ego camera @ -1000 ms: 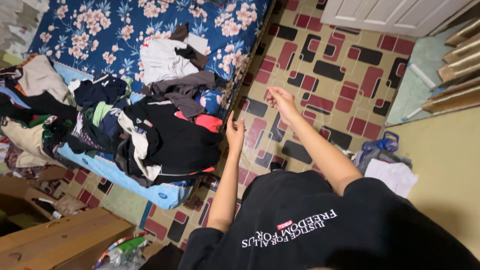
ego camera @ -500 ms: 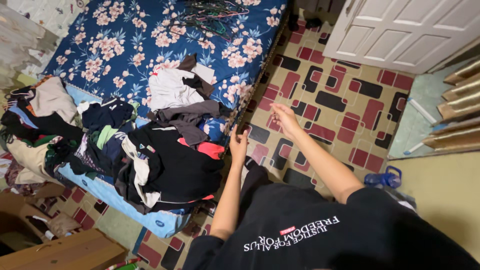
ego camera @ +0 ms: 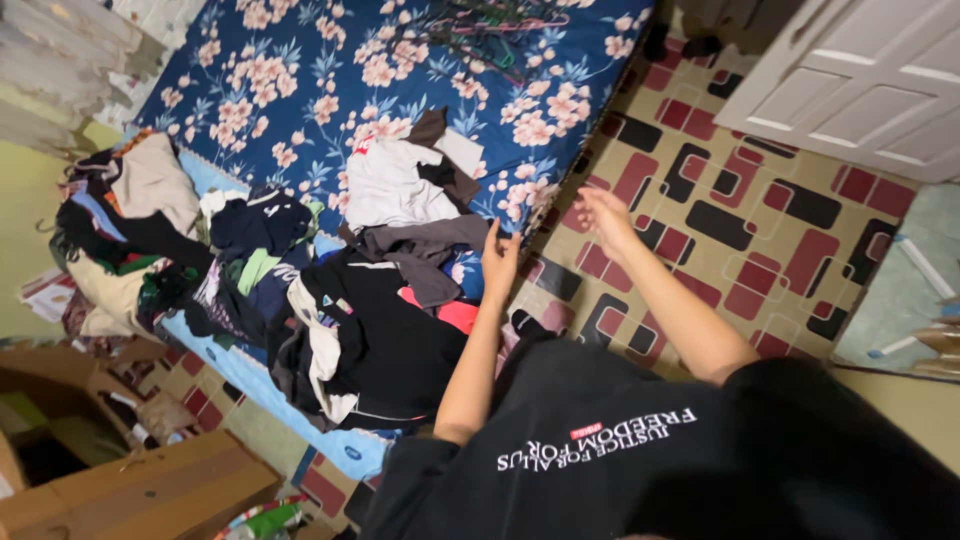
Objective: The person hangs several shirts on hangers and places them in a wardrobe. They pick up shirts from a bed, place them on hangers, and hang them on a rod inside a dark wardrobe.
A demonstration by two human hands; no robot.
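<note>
I look down over my black printed T-shirt (ego camera: 640, 450), both bare arms stretched forward. My left hand (ego camera: 499, 257) is raised with loose fingers right at the edge of a clothes pile (ego camera: 330, 300) on the bed, beside a grey garment (ego camera: 425, 245) and a coral-pink piece (ego camera: 455, 315). My right hand (ego camera: 604, 213) hovers with fingers apart over the patterned floor (ego camera: 740, 230), beside the corner of the blue floral mattress (ego camera: 300, 80). Neither hand holds anything. A large black garment (ego camera: 395, 350) and a white one (ego camera: 385, 185) lie in the pile.
Several clothes hangers (ego camera: 470, 25) lie at the far end of the mattress. A white panelled door (ego camera: 860, 80) stands at the top right. A wooden piece of furniture (ego camera: 140, 490) and a cardboard box (ego camera: 40, 440) sit at the lower left.
Both hands have shifted toward the bed, the left one now at the edge of the clothes pile. My view has swung so the mattress fills more of the frame.
</note>
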